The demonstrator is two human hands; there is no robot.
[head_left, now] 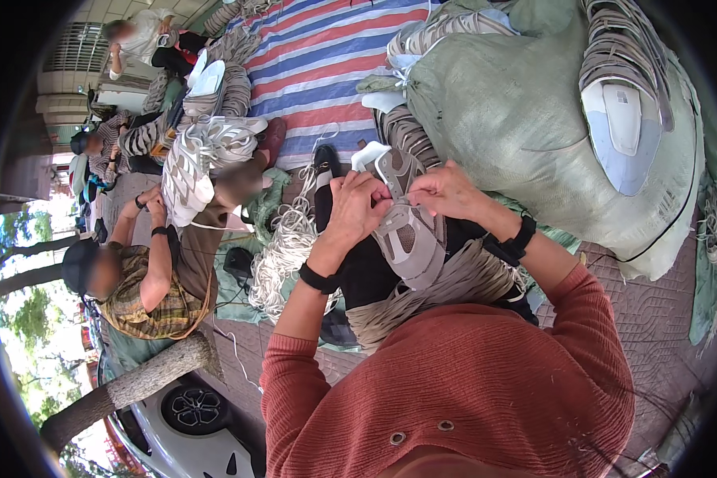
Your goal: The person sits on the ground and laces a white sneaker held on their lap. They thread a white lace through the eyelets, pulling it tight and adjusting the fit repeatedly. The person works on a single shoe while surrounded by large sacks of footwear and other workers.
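A grey and taupe shoe upper (413, 248) lies over my lap, toe toward me, with its white-lined collar at the far end. My left hand (360, 203) is closed at the left side of its lacing opening, fingers curled against the upper. Across from it, my right hand (448, 191) pinches at the eyelets with thumb and finger; what sits between those fingertips is too small to make out. Beneath the toe, a thick hank of beige laces (462, 280) drapes across my thighs. A tangled heap of white laces (283, 253) lies to the left.
A big green woven sack (510, 103) stands at the right, with stacked uppers (623, 119) on it. Beyond my lap spreads a striped tarp (319, 72). At left a co-worker (147, 279) sits near a white bundle of uppers (203, 163); a tree trunk (135, 390) and car (183, 434) are behind.
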